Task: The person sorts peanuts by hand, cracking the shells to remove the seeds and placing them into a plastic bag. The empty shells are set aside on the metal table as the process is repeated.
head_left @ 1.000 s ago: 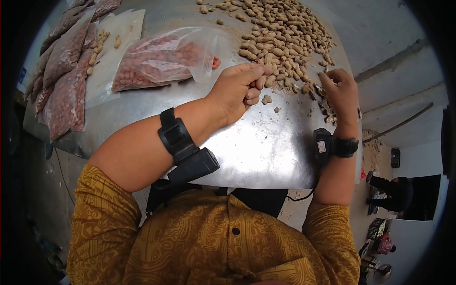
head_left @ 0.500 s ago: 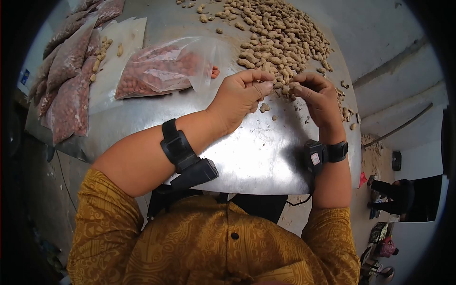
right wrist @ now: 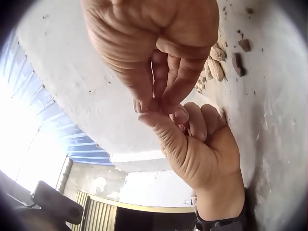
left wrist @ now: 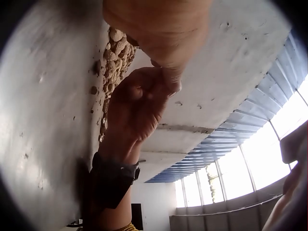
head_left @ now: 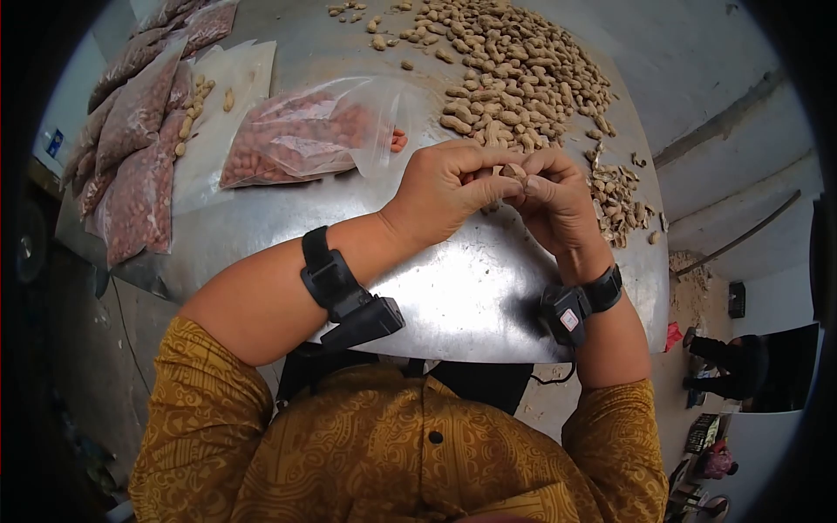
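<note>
Both hands meet above the near edge of the peanut pile [head_left: 523,70]. The left hand [head_left: 440,192] pinches a peanut [head_left: 513,173] between thumb and forefinger. Against the same peanut the right hand [head_left: 558,200] presses its thumb and fingertips, pinching it from the other side. In the right wrist view the fingertips of the right hand [right wrist: 154,43] touch those of the left hand [right wrist: 202,149], and a small reddish bit shows at the left fingers. The left wrist view has the peanut hidden behind the fingers.
Broken shells [head_left: 615,196] lie right of the hands. A clear bag of red kernels [head_left: 292,139] lies to the left on the metal table [head_left: 453,296], with several filled bags [head_left: 139,113] beyond. Other people [head_left: 737,366] are at the far right.
The right hand has come from the shells on the right to meet the left hand. A peanut now shows between their fingertips; more of the shell heap is uncovered.
</note>
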The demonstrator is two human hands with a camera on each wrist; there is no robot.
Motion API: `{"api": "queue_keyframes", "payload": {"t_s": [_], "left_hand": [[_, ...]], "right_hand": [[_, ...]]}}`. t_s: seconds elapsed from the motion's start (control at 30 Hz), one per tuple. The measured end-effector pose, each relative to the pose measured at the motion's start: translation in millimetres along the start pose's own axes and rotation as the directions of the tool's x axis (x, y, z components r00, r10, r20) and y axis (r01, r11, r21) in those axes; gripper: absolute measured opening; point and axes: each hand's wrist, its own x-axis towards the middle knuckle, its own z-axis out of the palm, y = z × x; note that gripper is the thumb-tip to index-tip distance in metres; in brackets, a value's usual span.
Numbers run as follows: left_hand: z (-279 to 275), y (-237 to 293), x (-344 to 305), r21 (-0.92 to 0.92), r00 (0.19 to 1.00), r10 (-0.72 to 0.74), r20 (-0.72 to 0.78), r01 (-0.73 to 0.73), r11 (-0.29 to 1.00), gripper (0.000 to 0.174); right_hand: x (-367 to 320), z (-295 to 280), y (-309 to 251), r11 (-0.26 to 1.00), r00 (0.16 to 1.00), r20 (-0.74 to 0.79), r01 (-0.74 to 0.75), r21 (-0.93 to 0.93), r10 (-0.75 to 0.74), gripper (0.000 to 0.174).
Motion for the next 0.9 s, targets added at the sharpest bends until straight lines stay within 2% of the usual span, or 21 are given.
{"api": "queue_keyframes", "payload": {"t_s": [0.13, 0.23, 0.3, 0.43, 0.63, 0.83, 0.9], "left_hand": [[-4.5, 2.1, 0.4, 0.028, 0.996, 0.079, 0.050, -0.080, 0.996, 0.023], [-4.4, 5.6, -0.5, -0.062, 0.997, 0.008, 0.076, -0.003, 0.998, 0.022], [-4.7, 7.6, -1.4, -0.010, 0.996, -0.007, 0.093, 0.008, 1.000, 0.020], [-2.4, 5.8, -2.4, 0.109, 0.996, -0.028, 0.083, 0.019, 0.994, 0.015], [0.2, 3.0, -3.7, 0.058, 0.998, -0.050, 0.040, 0.047, 0.997, 0.014], [-0.1, 8.9, -4.1, -0.033, 0.993, -0.103, 0.064, 0.105, 0.994, 0.016], [-0.2, 10.3, -3.9, -0.073, 0.991, -0.120, 0.067, 0.125, 0.990, 0.017]], "right_hand": [[0.6, -4.6, 4.1, 1.000, 0.999, 0.043, -0.005, 0.006, 0.005, 0.016], [0.0, -5.0, 2.7, 0.999, 0.997, 0.061, -0.048, 0.002, 0.048, 0.024], [-1.3, 1.4, -2.8, 0.994, 0.994, 0.050, -0.100, -0.047, 0.102, 0.031], [-5.6, 14.7, -4.8, 0.921, 0.997, 0.039, -0.052, -0.386, 0.073, 0.044], [-6.9, 15.4, -0.3, 0.908, 1.000, 0.013, -0.020, -0.420, 0.028, 0.037], [-8.2, 19.8, -2.9, 0.882, 1.000, -0.025, -0.026, -0.470, 0.016, 0.036], [-10.0, 26.0, -8.3, 0.796, 0.998, 0.001, 0.055, -0.603, -0.069, 0.036]]}}
